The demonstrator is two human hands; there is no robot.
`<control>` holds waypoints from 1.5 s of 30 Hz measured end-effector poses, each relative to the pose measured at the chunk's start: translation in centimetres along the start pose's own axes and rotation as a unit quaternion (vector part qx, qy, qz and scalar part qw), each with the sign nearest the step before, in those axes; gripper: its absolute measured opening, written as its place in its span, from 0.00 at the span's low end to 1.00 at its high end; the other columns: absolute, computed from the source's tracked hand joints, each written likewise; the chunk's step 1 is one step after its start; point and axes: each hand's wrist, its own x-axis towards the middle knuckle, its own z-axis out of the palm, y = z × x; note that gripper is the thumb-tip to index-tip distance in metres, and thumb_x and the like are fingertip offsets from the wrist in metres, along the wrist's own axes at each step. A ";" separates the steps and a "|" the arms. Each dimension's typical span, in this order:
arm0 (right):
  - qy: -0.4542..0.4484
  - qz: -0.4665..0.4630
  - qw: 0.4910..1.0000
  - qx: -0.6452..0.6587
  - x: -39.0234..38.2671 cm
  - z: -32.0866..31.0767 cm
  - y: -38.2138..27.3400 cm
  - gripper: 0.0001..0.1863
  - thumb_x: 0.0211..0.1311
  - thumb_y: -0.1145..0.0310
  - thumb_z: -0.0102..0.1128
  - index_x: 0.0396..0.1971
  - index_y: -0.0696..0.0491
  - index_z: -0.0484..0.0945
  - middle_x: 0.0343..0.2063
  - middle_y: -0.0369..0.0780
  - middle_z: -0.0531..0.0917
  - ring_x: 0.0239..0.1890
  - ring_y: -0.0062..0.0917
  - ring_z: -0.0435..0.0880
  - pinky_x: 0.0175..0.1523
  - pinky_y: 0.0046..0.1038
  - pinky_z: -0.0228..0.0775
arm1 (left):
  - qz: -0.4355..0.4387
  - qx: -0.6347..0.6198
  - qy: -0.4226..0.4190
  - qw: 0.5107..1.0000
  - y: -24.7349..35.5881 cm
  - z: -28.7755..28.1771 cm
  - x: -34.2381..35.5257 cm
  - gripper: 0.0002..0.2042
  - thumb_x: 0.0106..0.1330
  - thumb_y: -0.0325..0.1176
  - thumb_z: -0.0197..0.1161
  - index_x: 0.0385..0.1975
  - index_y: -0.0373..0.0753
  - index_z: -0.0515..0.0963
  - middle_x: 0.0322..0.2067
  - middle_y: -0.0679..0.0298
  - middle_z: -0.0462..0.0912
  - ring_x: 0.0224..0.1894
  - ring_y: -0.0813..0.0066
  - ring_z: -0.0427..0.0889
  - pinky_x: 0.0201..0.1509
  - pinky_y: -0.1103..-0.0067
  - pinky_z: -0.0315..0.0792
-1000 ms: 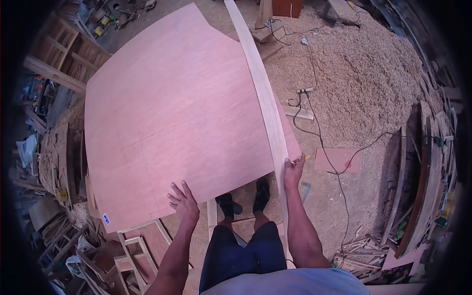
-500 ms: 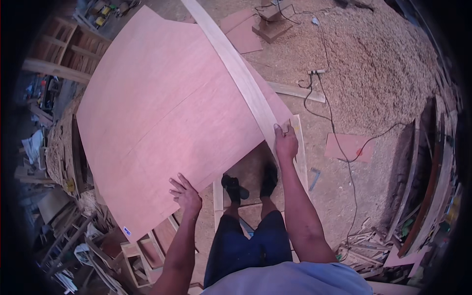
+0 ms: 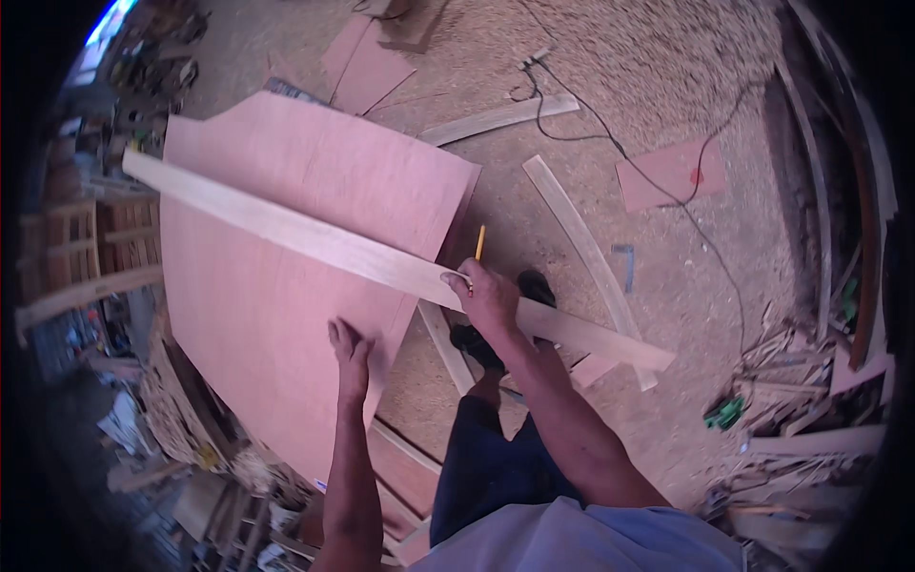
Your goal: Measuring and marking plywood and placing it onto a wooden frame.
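Observation:
A large sheet of pinkish plywood (image 3: 276, 315) spreads before me on the left, its near right edge close to my legs. A long pale wooden strip (image 3: 305, 232) crosses over it at a slant, and its near end juts past the edge above my feet. My right hand (image 3: 491, 303) grips this strip near that edge; a yellow pencil (image 3: 480, 242) sticks up from the same hand. My left hand (image 3: 351, 355) is over the sheet near its edge, fingers loosely apart, holding nothing. Whether it touches the sheet is hard to tell.
On the floor to the right lie another wooden strip (image 3: 586, 257), a blue square tool (image 3: 624, 267), a plywood offcut (image 3: 648, 178) and a dark cable (image 3: 701, 224). Wood shavings (image 3: 658, 57) are heaped at the far right. Scrap wood (image 3: 791, 391) piles up near right.
The strip has swung from the sheet's right side to a slant across it, carried by my right hand. The pencil now shows. My view has turned, and my left hand's fingers have drawn in.

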 end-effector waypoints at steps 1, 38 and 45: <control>-0.029 0.001 0.999 -0.022 -0.1 0.2 0.6 0.18 0.71 0.46 0.69 0.37 0.47 0.81 0.28 0.43 0.88 0.34 0.45 0.90 0.38 0.50 0.78 | 0.037 -0.052 -0.017 0.998 2.0 0.2 1.9 0.54 0.73 0.50 0.63 0.85 0.32 0.32 0.86 0.43 0.28 0.88 0.49 0.30 0.88 0.60 0.30; -0.120 -0.012 0.991 0.059 -0.4 0.6 5.9 0.06 0.63 0.67 0.66 0.34 0.50 0.88 0.30 0.45 0.92 0.37 0.41 0.94 0.46 0.48 0.83 | -0.006 0.057 0.145 0.988 11.2 5.2 15.2 0.66 0.61 0.78 0.66 0.87 0.45 0.38 0.83 0.42 0.35 0.83 0.40 0.49 0.82 0.49 0.60; -0.236 -0.088 0.959 0.128 0.6 0.3 8.0 0.15 0.65 0.71 0.58 0.48 0.49 0.88 0.42 0.49 0.91 0.45 0.45 0.92 0.51 0.48 0.81 | -0.030 0.189 0.250 0.949 12.0 7.6 13.2 0.55 0.63 0.84 0.53 0.87 0.61 0.48 0.85 0.48 0.42 0.85 0.40 0.46 0.83 0.46 0.50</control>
